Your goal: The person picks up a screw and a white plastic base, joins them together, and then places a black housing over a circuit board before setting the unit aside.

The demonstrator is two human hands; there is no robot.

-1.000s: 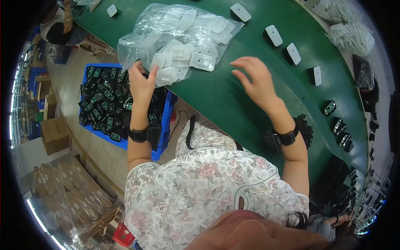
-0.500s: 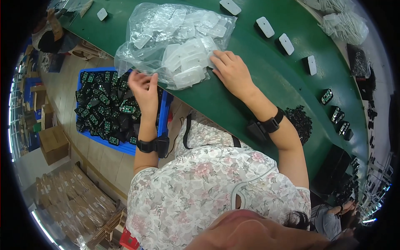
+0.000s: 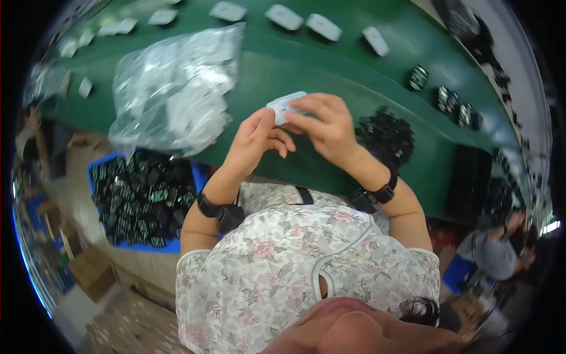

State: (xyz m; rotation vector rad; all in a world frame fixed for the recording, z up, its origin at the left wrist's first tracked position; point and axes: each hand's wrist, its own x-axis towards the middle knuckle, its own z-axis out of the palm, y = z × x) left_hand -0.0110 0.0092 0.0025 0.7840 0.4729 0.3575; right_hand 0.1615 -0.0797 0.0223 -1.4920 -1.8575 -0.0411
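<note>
Pinching a white cover (image 3: 279,110) between left hand (image 3: 254,140) and right hand (image 3: 328,127), over the green table (image 3: 277,65).
Held from both sides, presumably for steady handling; with blurred white pieces (image 3: 197,118) in a clear plastic bag (image 3: 134,121) to the left, probably to keep them together, and black circuit-board units (image 3: 138,200) heaped in a blue crate (image 3: 201,176), nearer, likely for easy reach.

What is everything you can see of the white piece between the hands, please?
The white piece looks thin and plastic, with a rounded far corner. It is over the green table, its far edge slanting up rightward in the picture. The left hand touches its left end; the right hand grips and covers its right part, hiding the full outline.
</note>
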